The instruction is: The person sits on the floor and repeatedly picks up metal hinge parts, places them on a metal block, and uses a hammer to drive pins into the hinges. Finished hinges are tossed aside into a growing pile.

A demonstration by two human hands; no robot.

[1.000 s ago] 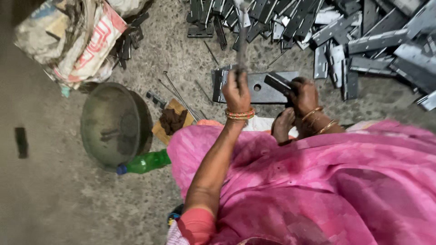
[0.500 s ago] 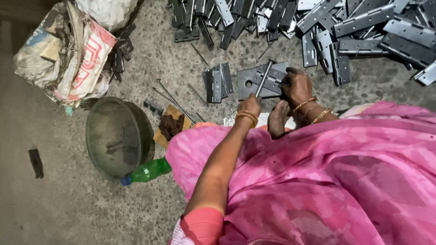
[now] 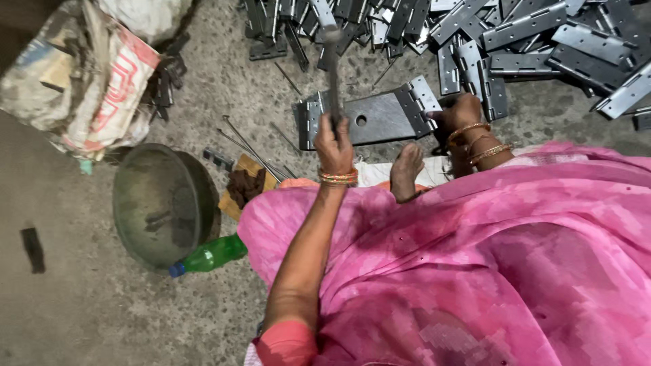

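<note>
Left hand (image 3: 333,142) is closed round the handle of a raised hammer (image 3: 331,64). Right hand (image 3: 461,114) pinches the knuckle edge of a large grey hinge plate (image 3: 380,116) lying flat on the floor. Judged mid-job: one plate under work, while a large heap of hinges (image 3: 515,34) lies just beyond

My left hand (image 3: 333,144) grips the dark handle of a hammer (image 3: 331,64), which stands raised with its blurred head over the floor. Below it a flat grey metal plate (image 3: 380,116) with one round hole lies on the concrete, toothed hinge leaves at both ends. My right hand (image 3: 461,115) rests at its right end, touching it.
</note>
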